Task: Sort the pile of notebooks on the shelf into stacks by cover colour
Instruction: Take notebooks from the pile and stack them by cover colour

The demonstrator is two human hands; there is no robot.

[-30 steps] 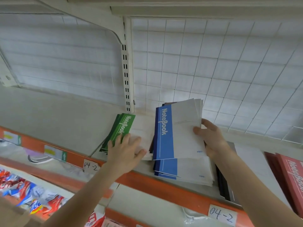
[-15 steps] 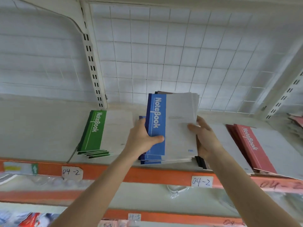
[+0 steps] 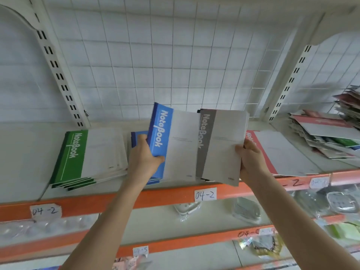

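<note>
Since the left hand (image 3: 144, 162) took the blue notebook (image 3: 162, 131), a grey notebook (image 3: 224, 147) shows.

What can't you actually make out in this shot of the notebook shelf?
Head view:
- Blue stack: mostly hidden behind the left hand and the blue notebook it holds.
- Grey notebook in the right hand: others behind it uncountable.
- Unsorted pile, far right: blurred, cut off by the frame edge.
- Small print on covers: too small.
</note>
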